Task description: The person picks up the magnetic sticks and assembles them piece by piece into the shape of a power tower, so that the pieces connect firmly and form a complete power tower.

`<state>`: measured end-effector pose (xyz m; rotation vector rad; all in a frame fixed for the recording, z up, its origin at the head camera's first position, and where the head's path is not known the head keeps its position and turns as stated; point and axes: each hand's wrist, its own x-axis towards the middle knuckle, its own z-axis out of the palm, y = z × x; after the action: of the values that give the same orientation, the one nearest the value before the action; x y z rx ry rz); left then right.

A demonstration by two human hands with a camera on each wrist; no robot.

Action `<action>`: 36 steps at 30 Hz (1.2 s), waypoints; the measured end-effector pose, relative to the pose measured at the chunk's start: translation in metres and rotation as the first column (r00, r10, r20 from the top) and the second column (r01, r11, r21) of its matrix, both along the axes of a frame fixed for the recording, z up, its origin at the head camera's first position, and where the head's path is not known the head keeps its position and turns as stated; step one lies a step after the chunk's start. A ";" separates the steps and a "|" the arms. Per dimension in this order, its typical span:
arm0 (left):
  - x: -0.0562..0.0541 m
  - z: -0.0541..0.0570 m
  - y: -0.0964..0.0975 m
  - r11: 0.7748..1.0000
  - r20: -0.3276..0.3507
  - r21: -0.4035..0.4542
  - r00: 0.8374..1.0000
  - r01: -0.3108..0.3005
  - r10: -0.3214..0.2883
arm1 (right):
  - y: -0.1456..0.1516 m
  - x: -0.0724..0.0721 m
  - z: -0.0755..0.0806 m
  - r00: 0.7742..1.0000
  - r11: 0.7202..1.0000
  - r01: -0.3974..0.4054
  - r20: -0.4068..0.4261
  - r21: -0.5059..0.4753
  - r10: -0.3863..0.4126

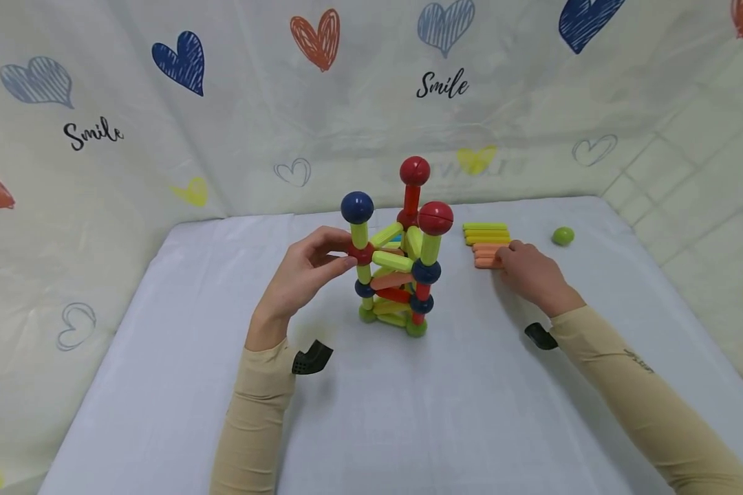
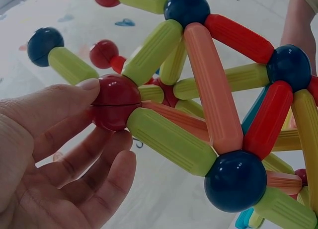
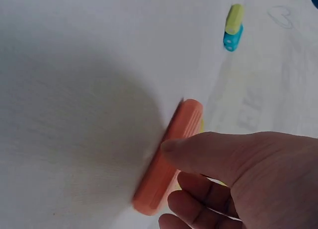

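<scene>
A tower of toy building rods and balls (image 1: 393, 261) stands on the white cloth. My left hand (image 1: 297, 275) pinches a red ball (image 2: 117, 101) at its upper left corner, the thumb on one side and fingers on the other. Below that ball, a lime rod (image 2: 171, 142) runs to a dark blue ball (image 2: 235, 182). Farther right, my right hand (image 1: 532, 271) is over the orange rods (image 1: 484, 257), which lie side by side. In the right wrist view it grips the nearest orange rod (image 3: 154, 184), thumb along one side and curled fingers at the other.
Yellow and lime rods (image 1: 486, 232) lie just behind the orange ones. A single green ball (image 1: 563, 236) rests to their right. Lime and blue rods (image 3: 232, 28) show behind the tower. A heart-printed sheet (image 1: 371, 103) hangs at the table's back edge.
</scene>
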<state>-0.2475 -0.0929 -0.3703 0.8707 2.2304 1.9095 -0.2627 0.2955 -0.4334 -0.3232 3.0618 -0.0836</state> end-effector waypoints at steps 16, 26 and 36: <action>0.000 0.002 0.001 1.000 -0.023 -0.006 1.000 -0.001 0.001 | -0.034 0.022 0.084 0.985 0.744 0.020 0.140 -0.668 0.099; 0.001 0.001 0.000 1.000 -0.008 -0.010 1.000 -0.014 0.014 | -0.072 0.036 0.126 0.986 0.449 -0.003 0.072 -0.893 0.150; 0.002 0.001 0.000 0.999 -0.010 -0.027 1.000 -0.020 0.019 | -0.087 0.026 0.123 0.968 0.422 -0.053 0.056 -0.905 0.243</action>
<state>-0.2455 -0.0926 -0.3696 0.8600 2.2732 1.8831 -0.2364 0.2080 -0.3108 -0.5734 2.4392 -1.6830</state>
